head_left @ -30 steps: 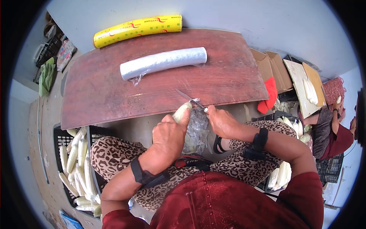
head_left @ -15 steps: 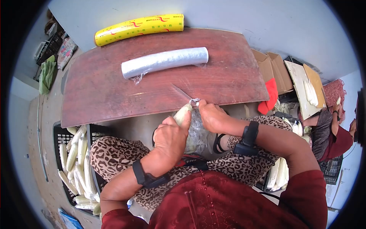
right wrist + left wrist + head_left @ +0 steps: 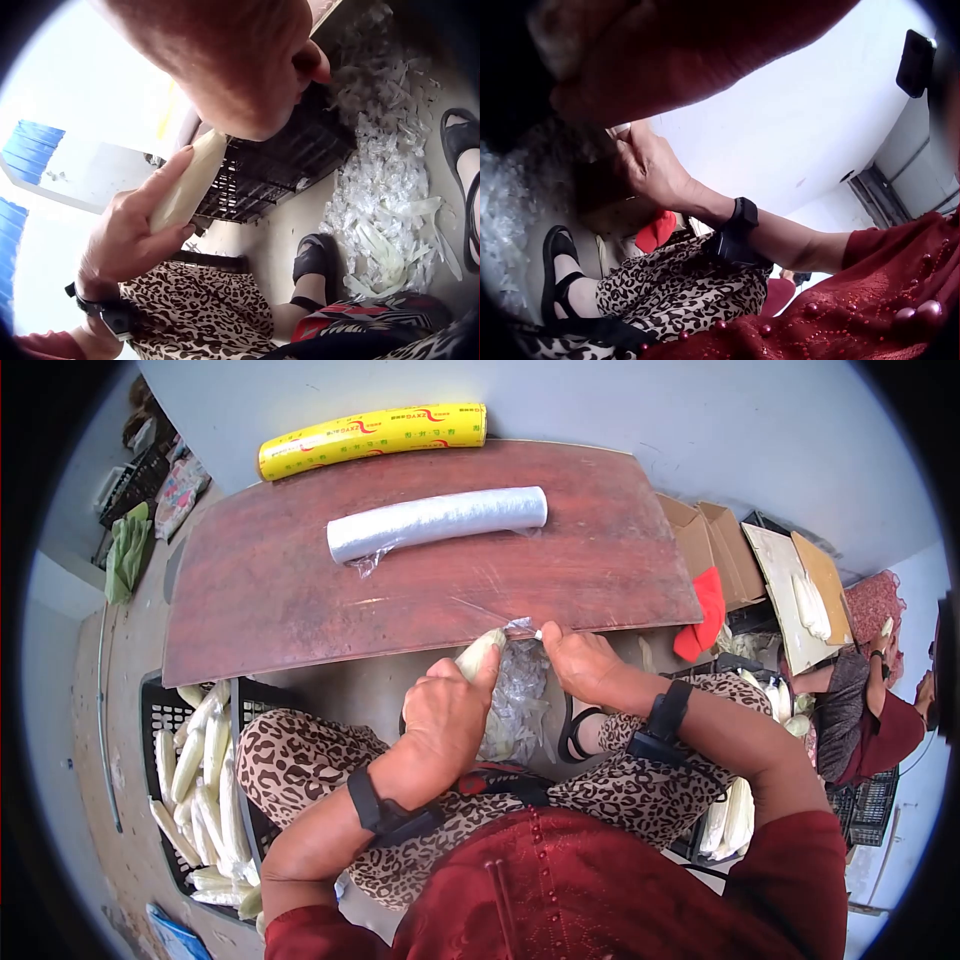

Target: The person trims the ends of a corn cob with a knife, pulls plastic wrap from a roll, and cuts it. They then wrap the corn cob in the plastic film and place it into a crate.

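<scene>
In the head view the left hand [image 3: 445, 710] grips a pale husked corn ear [image 3: 480, 655], its tip raised at the table's front edge. Just right of that tip, the right hand [image 3: 585, 662] holds the small white handle [image 3: 540, 635] of a knife, whose thin blade lies faintly across the table edge. A scrap of clear film [image 3: 518, 625] is by the corn's tip. The right wrist view shows the left thumb and fingers round the corn [image 3: 191, 180], with the right hand [image 3: 240, 67] over its tip. In the left wrist view the right hand [image 3: 656, 169] has curled fingers.
A white film roll [image 3: 440, 522] and a yellow roll [image 3: 370, 440] lie on the red-brown table [image 3: 250, 580]. Crates of corn [image 3: 215, 770] stand left; film scraps [image 3: 520, 685] lie below the edge. Another person [image 3: 885, 710] sits at right.
Against half a second ago, the right hand has drawn a little to the right, away from the corn's tip, with the knife. The left hand has kept its grip on the corn.
</scene>
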Motion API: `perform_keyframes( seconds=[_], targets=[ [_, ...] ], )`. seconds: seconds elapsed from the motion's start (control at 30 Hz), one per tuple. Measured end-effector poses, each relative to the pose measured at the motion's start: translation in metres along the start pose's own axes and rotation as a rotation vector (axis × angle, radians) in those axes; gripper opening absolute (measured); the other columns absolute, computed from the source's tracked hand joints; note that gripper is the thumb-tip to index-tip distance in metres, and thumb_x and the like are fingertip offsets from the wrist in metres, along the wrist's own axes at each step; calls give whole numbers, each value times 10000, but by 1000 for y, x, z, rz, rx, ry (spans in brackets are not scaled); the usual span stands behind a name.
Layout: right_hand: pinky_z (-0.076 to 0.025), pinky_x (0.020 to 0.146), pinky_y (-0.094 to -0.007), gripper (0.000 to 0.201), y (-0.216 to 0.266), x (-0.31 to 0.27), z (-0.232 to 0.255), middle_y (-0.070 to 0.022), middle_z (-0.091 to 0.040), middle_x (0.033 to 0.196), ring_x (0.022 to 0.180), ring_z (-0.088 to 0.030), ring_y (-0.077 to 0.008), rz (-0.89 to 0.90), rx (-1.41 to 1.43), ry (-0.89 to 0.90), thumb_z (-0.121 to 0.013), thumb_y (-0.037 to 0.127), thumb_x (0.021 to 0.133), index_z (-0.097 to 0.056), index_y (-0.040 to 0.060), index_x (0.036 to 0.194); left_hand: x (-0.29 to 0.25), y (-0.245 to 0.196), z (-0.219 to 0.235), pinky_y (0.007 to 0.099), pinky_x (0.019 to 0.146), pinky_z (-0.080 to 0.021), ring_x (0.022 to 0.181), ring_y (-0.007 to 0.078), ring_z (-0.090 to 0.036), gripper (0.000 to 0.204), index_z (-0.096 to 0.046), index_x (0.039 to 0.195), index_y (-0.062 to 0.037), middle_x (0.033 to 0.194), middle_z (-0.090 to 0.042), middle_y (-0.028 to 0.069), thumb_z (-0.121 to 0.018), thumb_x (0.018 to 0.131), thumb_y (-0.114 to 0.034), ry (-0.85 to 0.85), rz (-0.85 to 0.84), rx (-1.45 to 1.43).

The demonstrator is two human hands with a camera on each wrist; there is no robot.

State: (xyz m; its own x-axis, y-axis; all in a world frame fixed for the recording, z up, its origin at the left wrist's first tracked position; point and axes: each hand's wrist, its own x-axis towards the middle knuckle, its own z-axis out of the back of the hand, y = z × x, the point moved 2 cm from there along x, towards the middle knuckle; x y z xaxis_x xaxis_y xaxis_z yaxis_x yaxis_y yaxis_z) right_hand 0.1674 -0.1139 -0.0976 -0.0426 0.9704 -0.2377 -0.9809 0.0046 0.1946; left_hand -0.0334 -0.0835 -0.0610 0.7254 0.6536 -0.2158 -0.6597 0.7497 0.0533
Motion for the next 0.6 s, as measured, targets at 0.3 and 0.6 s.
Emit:
perform_keyframes(
  seconds=[0.3, 0.6],
  targets=[
    [-485, 749, -518, 189, 14, -15, 21, -300, -630, 881, 852, -626, -455, -168, 263, 107, -477, 62, 879, -440, -42, 1032, 3, 3, 3, 356, 559, -546, 720, 291, -662, 687, -341, 1461, -214, 921, -576, 199, -558, 823, -83, 53, -15, -39],
    [-487, 758, -521, 189, 12, -20, 8, -307, -628, 885, 859, -625, -458, -157, 228, 128, -478, 36, 859, -436, -54, 1020, 2, 5, 5, 369, 551, -544, 690, 302, -663, 708, -347, 1458, -195, 891, -573, 189, -561, 797, -55, 43, -15, -73]
  ],
)
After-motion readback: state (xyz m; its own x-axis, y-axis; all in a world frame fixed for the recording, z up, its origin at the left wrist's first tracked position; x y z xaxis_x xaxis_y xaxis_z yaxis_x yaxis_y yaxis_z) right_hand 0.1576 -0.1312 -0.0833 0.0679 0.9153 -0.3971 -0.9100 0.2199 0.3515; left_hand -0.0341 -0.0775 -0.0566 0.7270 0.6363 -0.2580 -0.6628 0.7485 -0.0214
